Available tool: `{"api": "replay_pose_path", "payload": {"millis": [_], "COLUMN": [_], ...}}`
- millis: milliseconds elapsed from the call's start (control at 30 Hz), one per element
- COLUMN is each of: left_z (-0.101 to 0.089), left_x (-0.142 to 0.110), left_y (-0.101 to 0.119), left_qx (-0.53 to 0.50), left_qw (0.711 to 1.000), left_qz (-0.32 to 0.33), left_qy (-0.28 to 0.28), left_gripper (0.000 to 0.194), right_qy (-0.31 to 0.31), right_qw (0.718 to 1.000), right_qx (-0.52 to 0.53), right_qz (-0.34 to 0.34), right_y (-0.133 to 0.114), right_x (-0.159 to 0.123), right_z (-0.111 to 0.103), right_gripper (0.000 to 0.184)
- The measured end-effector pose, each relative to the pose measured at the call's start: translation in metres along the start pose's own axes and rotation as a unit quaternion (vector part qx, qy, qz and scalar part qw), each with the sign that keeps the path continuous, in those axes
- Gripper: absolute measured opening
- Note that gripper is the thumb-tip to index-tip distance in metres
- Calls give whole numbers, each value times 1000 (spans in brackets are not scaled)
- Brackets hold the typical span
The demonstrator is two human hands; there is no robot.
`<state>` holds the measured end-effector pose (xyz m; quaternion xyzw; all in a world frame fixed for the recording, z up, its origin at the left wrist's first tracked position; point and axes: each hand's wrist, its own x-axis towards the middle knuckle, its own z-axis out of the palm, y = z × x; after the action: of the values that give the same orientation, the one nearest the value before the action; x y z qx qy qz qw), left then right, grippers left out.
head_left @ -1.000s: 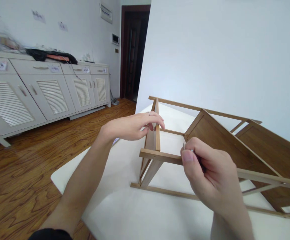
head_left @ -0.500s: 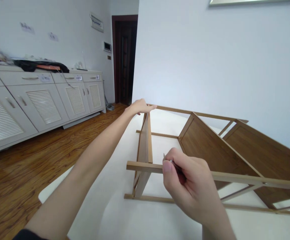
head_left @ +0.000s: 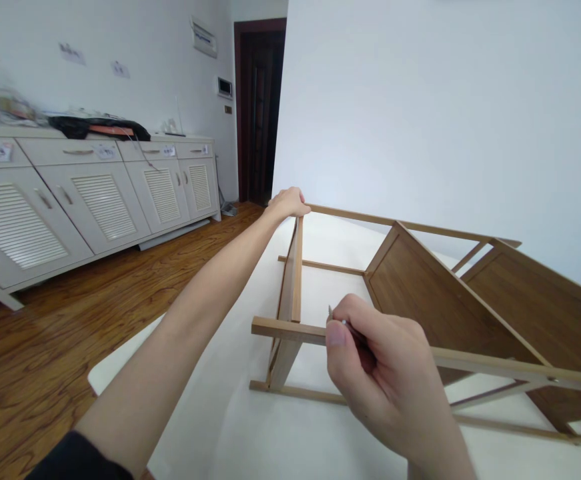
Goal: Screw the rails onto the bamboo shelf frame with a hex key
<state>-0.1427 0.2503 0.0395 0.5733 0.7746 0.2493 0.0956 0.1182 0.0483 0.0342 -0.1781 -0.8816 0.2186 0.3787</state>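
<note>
White walls (head_left: 420, 100), a row of pale cupboards (head_left: 50, 193) and a dark door (head_left: 260, 120) stand around a white counter (head_left: 210, 413), with wood-grain floor (head_left: 120, 293) beyond its left edge. On the counter lies a wooden rack (head_left: 290, 331), its brown panels (head_left: 435, 300) slanting between long rails on the right-hand side. What has just changed is the left hand (head_left: 290, 201): a second ago it hovered by the middle of the end crosspiece (head_left: 297, 280), and now it is at the far corner, where that crosspiece meets the far rail. Its grip looks curled over the wood, though some fingers are hidden. That likely gives the rack a steadying hold at that end. The right hand (head_left: 385, 360) has changed little, remaining over the near rail, close to the crosspiece's near end. Its grip is pressed together, thumb and forefinger pinching a small screw (head_left: 330, 313) that points upward; something dark shows inside the fist, too hidden to name. Whether this hand touches the rail, I cannot tell.
</note>
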Motion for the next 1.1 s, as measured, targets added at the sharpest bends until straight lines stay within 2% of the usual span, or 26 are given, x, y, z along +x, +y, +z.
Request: {"api": "replay_pose_path", "payload": {"millis": [200, 300, 400, 500, 600, 667, 733, 833, 933, 1033, 1100], "left_z": [-1, -3, -8, -16, -28, -38, -48, -57, -59, -59, -59], "left_x": [0, -9, -36, -87, -147, -180, -203, -224, -237, -243, -243], "left_y": [-9, -11, -15, -24, -35, -39, -40, -41, -45, -52, -53], "left_qx": [-18, -47, -82, -121, -153, -179, -193, -170, -97, -62, -59], "left_qw": [1000, 998, 992, 981, 962, 933, 926, 928, 925, 910, 901], "left_qz": [25, 49, 83, 142, 224, 310, 317, 313, 332, 365, 386], "left_qy": [3, 15, 39, 50, 17, -35, -75, -108, -159, -187, -188], "left_gripper": [35, 36, 36, 34, 28, 30, 39, 48, 49, 73, 70], "right_qy": [3, 2, 2, 4, 9, 18, 26, 28, 30, 36, 40], "right_qw": [1000, 1000, 1000, 1000, 1000, 999, 999, 998, 998, 997, 997], "right_qx": [0, 2, -1, -6, -13, -21, -32, -44, -50, -56, -62], "right_qz": [-2, -3, -7, -13, -17, -23, -27, -31, -33, -35, -32], "right_y": [1, 1, 1, 0, -1, -1, 0, 2, 2, 1, 0], "right_x": [0, -1, -1, -1, 0, 1, 0, -1, -1, 0, 0], "right_z": [0, 0, 0, 0, 0, 0, 0, 0, 0, 1, 2], "right_gripper": [24, 25, 25, 25, 25, 26, 27, 28, 29, 29, 30]}}
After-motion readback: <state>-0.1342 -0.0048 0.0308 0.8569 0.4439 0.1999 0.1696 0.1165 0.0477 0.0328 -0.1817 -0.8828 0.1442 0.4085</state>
